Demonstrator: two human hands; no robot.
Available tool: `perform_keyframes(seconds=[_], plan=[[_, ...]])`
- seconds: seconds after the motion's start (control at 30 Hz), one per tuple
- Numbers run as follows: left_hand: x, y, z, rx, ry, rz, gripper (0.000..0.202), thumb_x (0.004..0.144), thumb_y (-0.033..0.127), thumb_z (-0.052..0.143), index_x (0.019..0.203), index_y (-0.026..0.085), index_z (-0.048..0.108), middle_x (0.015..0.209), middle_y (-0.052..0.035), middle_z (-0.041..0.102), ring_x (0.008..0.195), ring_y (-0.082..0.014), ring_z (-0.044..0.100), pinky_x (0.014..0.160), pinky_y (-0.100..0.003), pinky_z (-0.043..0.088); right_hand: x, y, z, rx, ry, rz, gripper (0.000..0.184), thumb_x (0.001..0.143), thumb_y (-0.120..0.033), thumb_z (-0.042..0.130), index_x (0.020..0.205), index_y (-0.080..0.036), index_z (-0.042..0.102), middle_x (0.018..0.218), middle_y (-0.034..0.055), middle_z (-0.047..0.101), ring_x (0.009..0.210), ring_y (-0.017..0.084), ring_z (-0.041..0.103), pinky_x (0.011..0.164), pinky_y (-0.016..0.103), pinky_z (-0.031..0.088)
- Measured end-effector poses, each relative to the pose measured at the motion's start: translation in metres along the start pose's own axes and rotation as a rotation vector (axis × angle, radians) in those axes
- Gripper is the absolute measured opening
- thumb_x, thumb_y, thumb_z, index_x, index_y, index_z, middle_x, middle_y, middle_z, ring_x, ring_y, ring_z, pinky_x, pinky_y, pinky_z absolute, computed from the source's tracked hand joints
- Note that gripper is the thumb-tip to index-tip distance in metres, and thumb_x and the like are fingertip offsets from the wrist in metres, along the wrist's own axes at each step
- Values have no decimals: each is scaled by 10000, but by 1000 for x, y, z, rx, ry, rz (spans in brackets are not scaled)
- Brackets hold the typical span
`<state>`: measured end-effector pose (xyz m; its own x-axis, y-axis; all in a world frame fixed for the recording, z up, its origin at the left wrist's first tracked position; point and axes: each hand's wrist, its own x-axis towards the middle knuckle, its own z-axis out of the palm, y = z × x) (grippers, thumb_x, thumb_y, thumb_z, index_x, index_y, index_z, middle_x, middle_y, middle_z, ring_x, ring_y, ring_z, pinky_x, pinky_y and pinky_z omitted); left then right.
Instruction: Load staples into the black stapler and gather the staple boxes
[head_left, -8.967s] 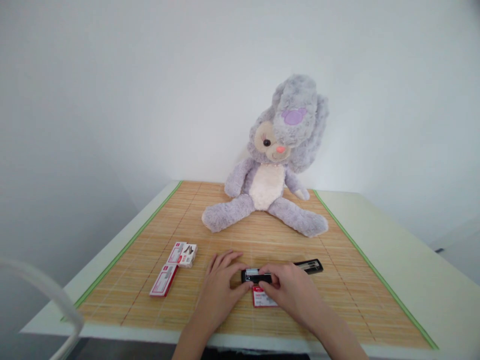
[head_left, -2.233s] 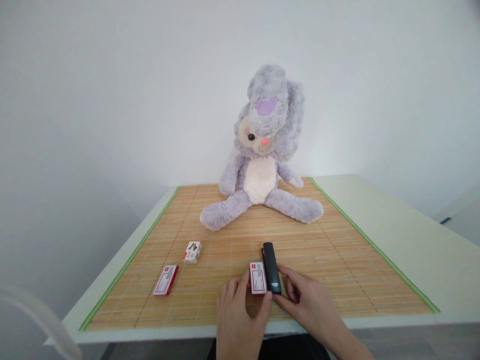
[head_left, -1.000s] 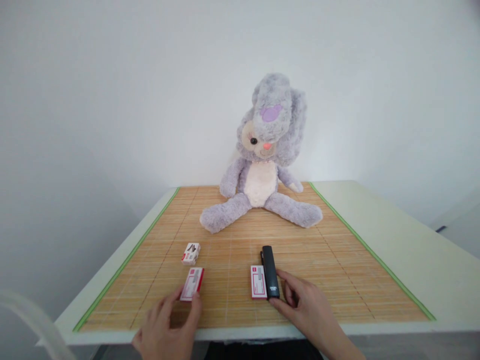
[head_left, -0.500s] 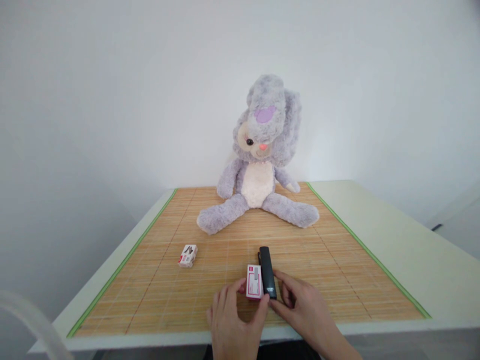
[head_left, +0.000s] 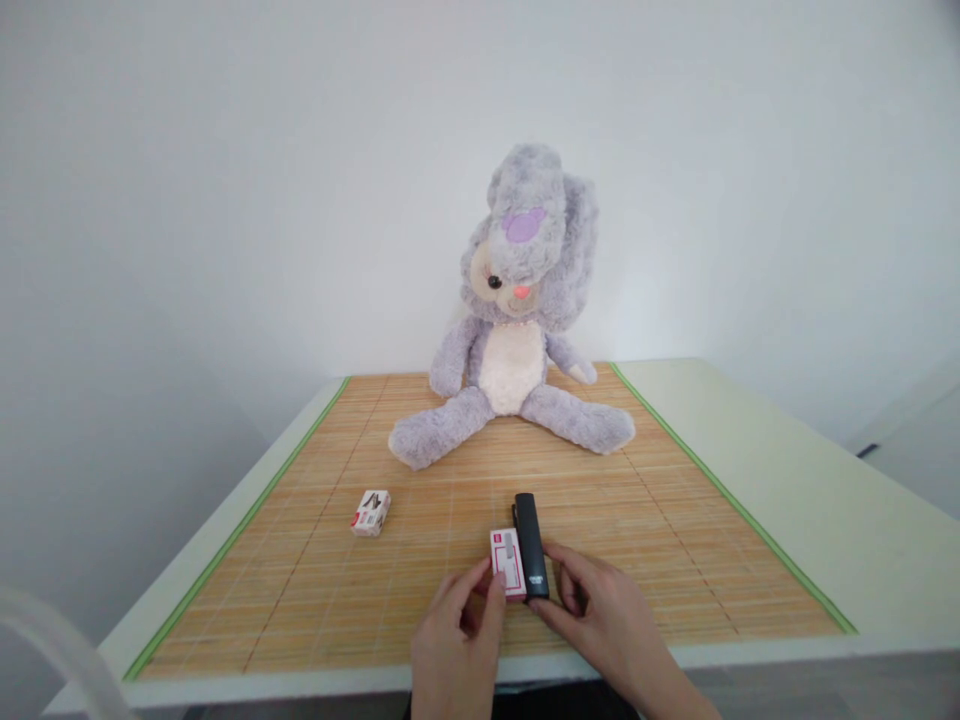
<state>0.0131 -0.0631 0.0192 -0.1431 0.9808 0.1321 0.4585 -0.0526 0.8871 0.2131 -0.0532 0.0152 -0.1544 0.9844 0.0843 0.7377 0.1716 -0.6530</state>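
Observation:
A black stapler point(head_left: 531, 548) lies lengthwise on the bamboo mat, its near end toward me. Right against its left side is a small white box with a pink border point(head_left: 508, 562). My left hand point(head_left: 459, 625) has its thumb and forefinger closed at the near left corner of that box. With thumb and fingers at the near end and right side of the stapler, my right hand point(head_left: 600, 610) grips it. Farther left on the mat sits another small white box with red and dark print point(head_left: 371, 512), apart from both hands.
A grey-lilac plush rabbit point(head_left: 513, 365) sits at the back of the mat, legs spread, against the white wall. The bamboo mat point(head_left: 360, 620) has green edging and covers much of the white table point(head_left: 757, 450). A pale curved tube point(head_left: 64, 640) shows at lower left.
My left thumb has moved left from the stapler's near end onto the pink-bordered box, and the left fingers have closed in. The right hand still holds the stapler. The whole view has shifted slightly.

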Motion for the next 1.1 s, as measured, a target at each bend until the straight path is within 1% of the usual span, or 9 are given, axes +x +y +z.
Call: perform_keyframes(seconds=[0.23,0.4,0.5,0.57,0.67,0.73,0.8,0.93,1.1], plan=[[-2,-2,2,-37,-8,77,420,946,494,583,1248,238,724,1231,-101,727,1054,-236,721,910,-373,612,0,-1,-1,6,2,-3,476,868,-361,718,1327,-264,639,654,-58,610,632,159,596,648,277,399],[-7,-1,10,-36,-27,65,412,966,474,546,1263,246,717,1234,-90,730,1072,-236,717,945,-387,603,0,-1,-1,10,9,-4,463,860,-360,728,1305,-261,650,656,-59,605,638,159,594,643,275,394],[-3,-3,3,-14,-11,71,432,969,496,531,1262,231,707,1237,-99,723,1071,-237,707,941,-391,595,0,-1,-1,7,10,-4,481,852,-346,734,1317,-264,646,660,-60,613,634,159,596,647,277,390],[5,-6,-12,56,36,84,447,966,525,525,1239,225,711,1245,-107,708,1075,-242,689,912,-386,589,0,-1,-1,8,14,-7,482,856,-339,730,1324,-260,645,665,-56,617,637,160,597,653,278,392],[31,-16,-51,235,241,72,470,941,589,523,1152,230,741,1196,-100,696,996,-243,662,774,-348,570,-1,-3,-2,9,23,-9,489,856,-353,734,1326,-255,646,666,-47,626,651,167,600,658,280,399],[53,-27,-82,391,449,66,479,940,595,502,1090,217,755,1105,-90,704,935,-236,644,793,-352,540,-1,-3,-2,9,25,-7,486,852,-364,735,1317,-254,650,663,-44,628,654,172,598,654,282,401],[75,-40,-111,519,563,37,508,934,599,491,1118,206,757,1081,-91,715,888,-243,636,871,-398,511,-1,-2,-2,26,23,-3,503,847,-363,735,1327,-255,633,669,-49,620,656,173,595,653,281,404],[107,-63,-144,467,392,-184,578,865,691,533,1082,222,790,962,-82,779,818,-285,677,790,-397,507,0,-1,-1,90,85,39,576,783,-369,781,1306,-240,578,785,-41,617,702,168,593,659,273,418],[119,-62,-130,425,208,-169,525,815,688,603,964,233,817,971,-86,805,947,-340,711,830,-400,502,0,-7,-1,-6,91,41,339,707,-365,831,886,-230,576,803,-29,607,729,164,553,663,274,385]])
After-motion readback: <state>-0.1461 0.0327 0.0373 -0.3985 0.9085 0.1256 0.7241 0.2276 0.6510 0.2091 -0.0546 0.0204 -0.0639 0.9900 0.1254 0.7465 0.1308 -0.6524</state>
